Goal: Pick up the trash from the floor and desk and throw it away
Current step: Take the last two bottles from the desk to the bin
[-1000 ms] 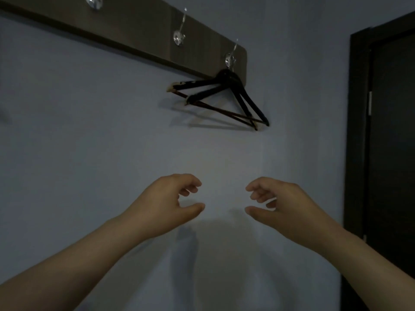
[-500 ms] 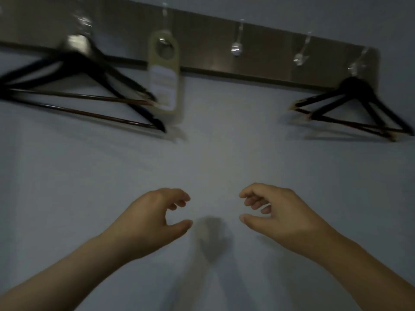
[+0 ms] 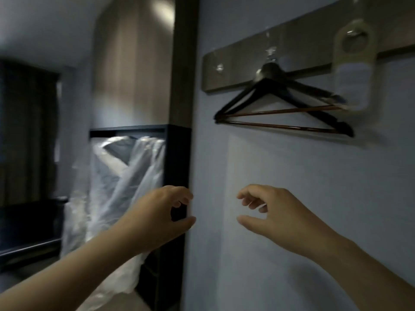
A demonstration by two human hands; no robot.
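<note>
My left hand [image 3: 157, 218] and my right hand [image 3: 278, 218] are both raised at chest height in front of a pale wall [image 3: 292, 176], fingers loosely curled and apart, holding nothing. The left hand overlaps the wall's corner edge and a dark open frame [image 3: 177, 158]. No trash, floor litter or desk shows in this dim view.
A wooden hook rail [image 3: 242, 66] on the wall carries dark hangers [image 3: 280, 108] and a pale door tag [image 3: 352, 70]. Left of the corner, clothes in clear plastic covers [image 3: 116, 176] hang in the dark frame. Farther left are dark curtains [image 3: 24, 135] and low dark furniture [image 3: 29, 230].
The view has swung left along the hook rail, from the dark door past the hangers to the wall's corner and the room beyond. Both hands keep the same empty, half-curled pose.
</note>
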